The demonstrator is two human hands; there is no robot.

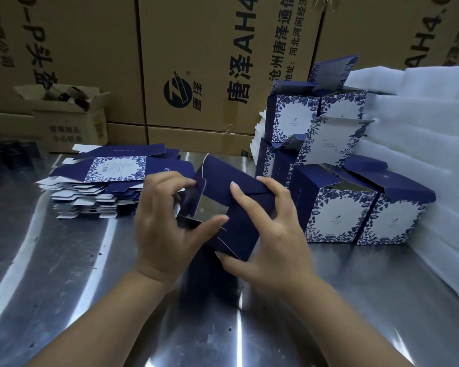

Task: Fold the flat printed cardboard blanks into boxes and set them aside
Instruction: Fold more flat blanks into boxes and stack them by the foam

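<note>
Navy box [220, 178], left side behind left hand [159, 229]

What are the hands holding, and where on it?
One half-folded box: left hand pinches its end flaps, right hand grips its right side.

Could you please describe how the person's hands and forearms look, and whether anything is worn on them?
The left hand and the right hand are both bare: no gloves, and no rings show on the visible fingers. The nails look short and unpainted. The left forearm and the right forearm are uncovered down to the frame edge, with no sleeve, watch or bracelet in view.
</note>
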